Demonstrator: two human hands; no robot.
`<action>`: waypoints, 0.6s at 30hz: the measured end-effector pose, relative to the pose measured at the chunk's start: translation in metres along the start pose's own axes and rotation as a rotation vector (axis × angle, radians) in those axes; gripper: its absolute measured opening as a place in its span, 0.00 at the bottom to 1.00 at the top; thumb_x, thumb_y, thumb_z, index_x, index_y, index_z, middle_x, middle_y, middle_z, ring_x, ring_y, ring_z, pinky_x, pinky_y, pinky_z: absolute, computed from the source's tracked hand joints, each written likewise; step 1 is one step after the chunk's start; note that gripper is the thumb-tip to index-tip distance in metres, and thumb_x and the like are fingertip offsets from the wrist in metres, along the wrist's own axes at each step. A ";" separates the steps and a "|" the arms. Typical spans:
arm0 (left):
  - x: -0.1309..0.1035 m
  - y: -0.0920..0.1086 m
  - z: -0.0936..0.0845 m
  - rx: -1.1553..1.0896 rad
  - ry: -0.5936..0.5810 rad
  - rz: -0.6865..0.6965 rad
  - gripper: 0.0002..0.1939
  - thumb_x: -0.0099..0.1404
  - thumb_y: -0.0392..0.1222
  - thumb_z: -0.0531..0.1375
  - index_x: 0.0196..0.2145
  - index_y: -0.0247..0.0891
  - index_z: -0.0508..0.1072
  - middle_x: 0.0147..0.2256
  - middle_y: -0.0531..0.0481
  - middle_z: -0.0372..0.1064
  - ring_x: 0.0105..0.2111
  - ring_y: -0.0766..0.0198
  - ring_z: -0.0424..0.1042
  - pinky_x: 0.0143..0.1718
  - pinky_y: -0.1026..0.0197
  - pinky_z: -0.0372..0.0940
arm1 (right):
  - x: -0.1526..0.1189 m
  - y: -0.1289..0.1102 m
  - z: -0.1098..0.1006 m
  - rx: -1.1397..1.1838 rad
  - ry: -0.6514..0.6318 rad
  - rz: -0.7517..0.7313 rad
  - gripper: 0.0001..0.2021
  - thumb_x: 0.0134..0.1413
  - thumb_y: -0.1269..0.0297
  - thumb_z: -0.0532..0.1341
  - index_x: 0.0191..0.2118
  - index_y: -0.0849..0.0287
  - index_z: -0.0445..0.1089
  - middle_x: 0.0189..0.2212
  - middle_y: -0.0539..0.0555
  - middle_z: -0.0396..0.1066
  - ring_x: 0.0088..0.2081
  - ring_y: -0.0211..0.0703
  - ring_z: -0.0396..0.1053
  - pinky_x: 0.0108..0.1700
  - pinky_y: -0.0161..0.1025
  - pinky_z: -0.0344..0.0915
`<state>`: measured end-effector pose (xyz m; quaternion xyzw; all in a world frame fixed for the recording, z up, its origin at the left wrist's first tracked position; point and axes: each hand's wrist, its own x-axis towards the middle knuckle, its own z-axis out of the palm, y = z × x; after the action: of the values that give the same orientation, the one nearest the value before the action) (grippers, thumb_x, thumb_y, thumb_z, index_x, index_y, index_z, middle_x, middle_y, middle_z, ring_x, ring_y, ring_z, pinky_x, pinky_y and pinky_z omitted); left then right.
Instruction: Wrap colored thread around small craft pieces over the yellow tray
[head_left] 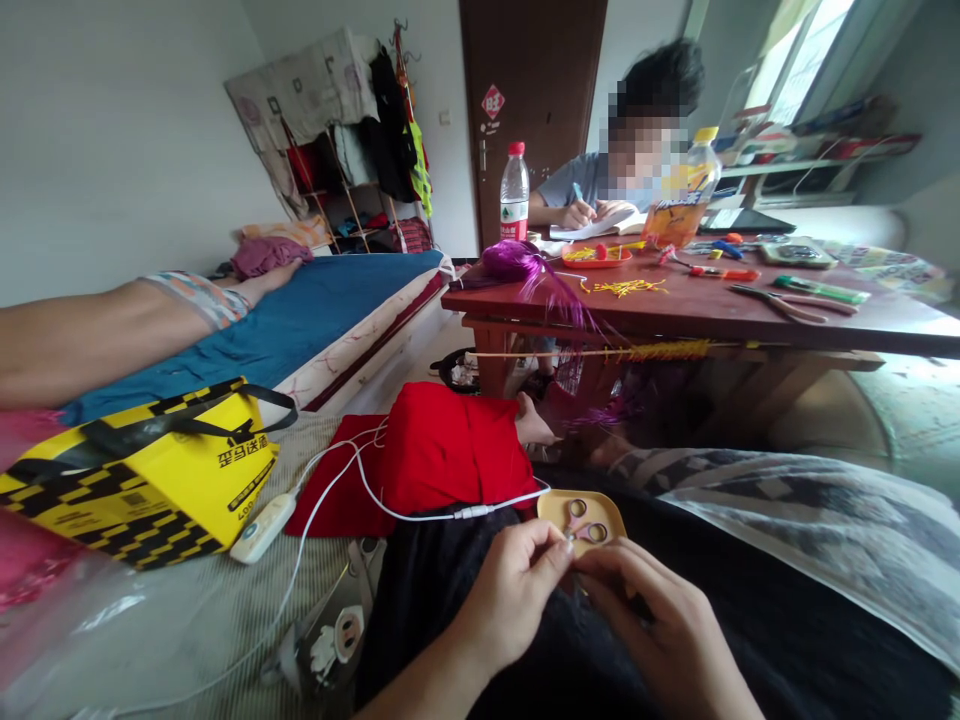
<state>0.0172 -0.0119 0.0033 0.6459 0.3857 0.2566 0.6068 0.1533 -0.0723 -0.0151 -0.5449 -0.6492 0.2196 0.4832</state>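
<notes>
Both of my hands meet over my lap, just in front of a small yellow tray (550,503). Thumb and fingers of my left hand (517,585) pinch together at the tray's near edge, on something too small to make out. Close beside it, my right hand (649,600) has its fingers curled and pressed together; what they hold is hidden. A small pair of scissors (577,515) with pinkish handles lies in the tray, its blades partly covered by my fingertips. Dark cloth (480,560) covers my lap beneath the hands.
A white cable (420,517) crosses a red cloth (450,450) left of the tray. Further left stands a yellow-black bag (187,480). Ahead, a table (517,300) bears bottles, purple strands (517,262) and pliers (780,300). Another person (581,190) writes behind it; someone's legs (82,330) rest on the bed.
</notes>
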 end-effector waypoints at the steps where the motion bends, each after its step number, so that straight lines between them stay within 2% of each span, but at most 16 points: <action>1: 0.000 -0.001 0.000 -0.045 -0.003 -0.023 0.14 0.62 0.46 0.52 0.24 0.36 0.63 0.22 0.54 0.59 0.24 0.68 0.58 0.28 0.66 0.53 | -0.001 0.000 0.001 -0.005 0.004 -0.003 0.04 0.55 0.68 0.57 0.31 0.55 0.67 0.26 0.49 0.71 0.28 0.36 0.70 0.32 0.28 0.66; 3: -0.001 -0.001 0.000 -0.092 -0.002 -0.046 0.12 0.61 0.46 0.53 0.25 0.35 0.65 0.22 0.54 0.61 0.25 0.67 0.59 0.29 0.65 0.54 | -0.001 0.000 0.002 -0.018 0.012 -0.016 0.03 0.55 0.68 0.57 0.31 0.55 0.67 0.26 0.48 0.71 0.27 0.36 0.70 0.31 0.28 0.66; 6: -0.001 0.000 0.000 -0.046 0.031 -0.029 0.11 0.60 0.44 0.54 0.25 0.35 0.65 0.22 0.54 0.61 0.25 0.67 0.60 0.29 0.65 0.55 | -0.002 0.002 0.004 -0.061 0.034 -0.054 0.03 0.56 0.68 0.56 0.32 0.55 0.66 0.26 0.49 0.71 0.27 0.36 0.71 0.30 0.28 0.67; 9: -0.001 -0.003 0.000 -0.002 0.073 -0.029 0.12 0.60 0.44 0.54 0.23 0.36 0.63 0.21 0.56 0.57 0.24 0.69 0.56 0.27 0.66 0.52 | 0.000 0.003 0.005 -0.167 0.110 -0.168 0.04 0.57 0.68 0.55 0.33 0.56 0.67 0.26 0.50 0.71 0.27 0.36 0.72 0.30 0.29 0.68; 12: 0.000 -0.006 0.002 -0.059 0.059 -0.096 0.13 0.60 0.46 0.53 0.23 0.37 0.60 0.19 0.58 0.51 0.21 0.71 0.50 0.22 0.67 0.47 | 0.003 0.003 0.006 -0.277 0.176 -0.306 0.06 0.58 0.68 0.53 0.34 0.57 0.67 0.25 0.51 0.72 0.27 0.37 0.71 0.30 0.31 0.69; 15: 0.000 -0.005 0.004 -0.138 0.011 -0.171 0.15 0.59 0.50 0.53 0.23 0.37 0.59 0.18 0.60 0.48 0.19 0.72 0.46 0.20 0.67 0.42 | 0.006 0.004 0.005 -0.333 0.164 -0.374 0.06 0.58 0.69 0.53 0.34 0.58 0.67 0.24 0.51 0.71 0.25 0.37 0.70 0.30 0.33 0.68; 18: -0.001 0.001 0.003 -0.238 -0.041 -0.277 0.16 0.57 0.52 0.55 0.23 0.37 0.58 0.17 0.61 0.45 0.18 0.73 0.43 0.19 0.66 0.38 | 0.004 0.011 -0.001 -0.358 0.098 -0.443 0.07 0.57 0.73 0.53 0.36 0.58 0.67 0.24 0.51 0.71 0.25 0.37 0.69 0.30 0.34 0.67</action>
<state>0.0193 -0.0146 0.0037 0.5155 0.4255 0.2013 0.7160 0.1598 -0.0653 -0.0214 -0.4764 -0.7567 -0.0362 0.4462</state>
